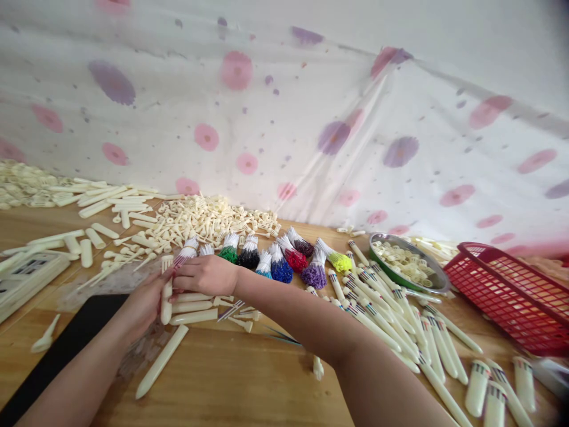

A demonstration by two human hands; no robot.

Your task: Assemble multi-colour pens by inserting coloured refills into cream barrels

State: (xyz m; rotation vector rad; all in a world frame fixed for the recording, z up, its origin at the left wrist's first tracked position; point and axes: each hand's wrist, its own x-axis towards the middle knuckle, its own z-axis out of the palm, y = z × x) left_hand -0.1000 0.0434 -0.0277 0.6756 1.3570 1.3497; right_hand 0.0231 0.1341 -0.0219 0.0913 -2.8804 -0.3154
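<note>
My left hand [144, 305] is closed around a cream plastic tube [166, 296], held upright near the table's left-centre. My right hand [207, 274] reaches across from the right and pinches a thin bundle of coloured refills [185, 254] at the tube's top. Just behind the hands stands a row of coloured refill bundles [280, 261]: green, black, blue, red, purple, yellow. More cream tubes [195, 308] lie flat under my right hand.
Piles of small cream parts [208, 219] cover the back left. A metal bowl [438, 279] of cream caps and a red plastic basket [511, 290] sit at the right. Several finished pens [400, 320] lie right of centre. A white device [22, 276] rests at far left.
</note>
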